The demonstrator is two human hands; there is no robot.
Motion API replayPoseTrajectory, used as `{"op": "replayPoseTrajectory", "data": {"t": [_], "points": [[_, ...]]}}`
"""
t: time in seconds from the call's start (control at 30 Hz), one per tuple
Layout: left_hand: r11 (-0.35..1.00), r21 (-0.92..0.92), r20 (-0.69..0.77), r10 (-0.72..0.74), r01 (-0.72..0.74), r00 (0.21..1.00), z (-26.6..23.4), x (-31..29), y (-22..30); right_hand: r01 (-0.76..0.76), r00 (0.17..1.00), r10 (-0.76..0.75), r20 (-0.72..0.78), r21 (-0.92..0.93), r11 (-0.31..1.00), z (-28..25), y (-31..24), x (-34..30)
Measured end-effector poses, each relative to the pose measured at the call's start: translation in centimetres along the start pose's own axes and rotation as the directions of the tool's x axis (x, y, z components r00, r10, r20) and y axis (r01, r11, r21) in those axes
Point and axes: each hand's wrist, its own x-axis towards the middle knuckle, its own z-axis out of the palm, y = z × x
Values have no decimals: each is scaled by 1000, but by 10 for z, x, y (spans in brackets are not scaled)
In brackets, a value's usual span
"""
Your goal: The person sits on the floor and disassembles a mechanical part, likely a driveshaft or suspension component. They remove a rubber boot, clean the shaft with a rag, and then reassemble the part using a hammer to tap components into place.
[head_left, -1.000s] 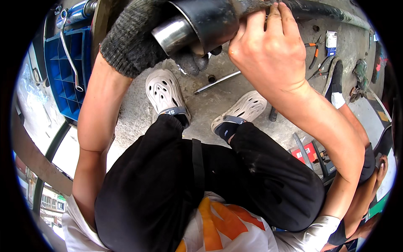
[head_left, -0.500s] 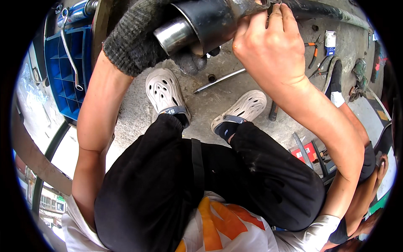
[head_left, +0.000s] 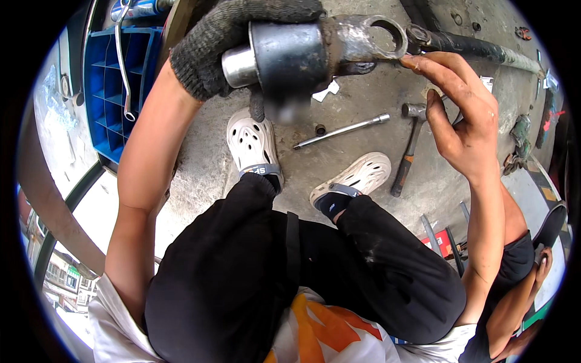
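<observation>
Cylinder [head_left: 290,55] between the hands [head_left: 475,118], in the gloved left one [head_left: 218,42]

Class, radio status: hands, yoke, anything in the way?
Gloved left hand gripping universal-joint yoke. Bare right hand open, fingertip near yoke's ringed end. Hammer, steel bar on floor beneath, clear of both hands.

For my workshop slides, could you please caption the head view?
Gloved left hand holding a metal part, bare right hand near its ring-shaped end, hammer on the floor.

The head-worn wide fisheye view looks down from close above the black cylindrical metal part [head_left: 290,57]
</observation>
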Motion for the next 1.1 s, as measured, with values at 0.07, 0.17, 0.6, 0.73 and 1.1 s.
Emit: {"op": "replayPoseTrajectory", "data": {"t": [0.07, 0.17, 0.6, 0.73, 1.1], "points": [[1000, 9, 0, -3, 3, 1000, -5, 4, 3, 21, 996, -20, 92, -13, 1000, -4, -6, 5], [1000, 18, 13, -21, 21, 1000, -5, 10, 2, 65, 986, -55, 155, -58, 996, -3, -6, 8], [989, 151, 48, -16, 9, 999, -2, 15, -2, 236, 937, -144, 317, -273, 933, -6, 6, 13], [985, 171, 31, 11, -16, 999, -2, 5, -5, 281, 924, -179, 338, -285, 916, -6, 6, 19], [949, 283, 66, 126, -140, 990, -9, 4, -5, 149, 954, -26, 297, -400, 904, 7, 4, 6]]}}
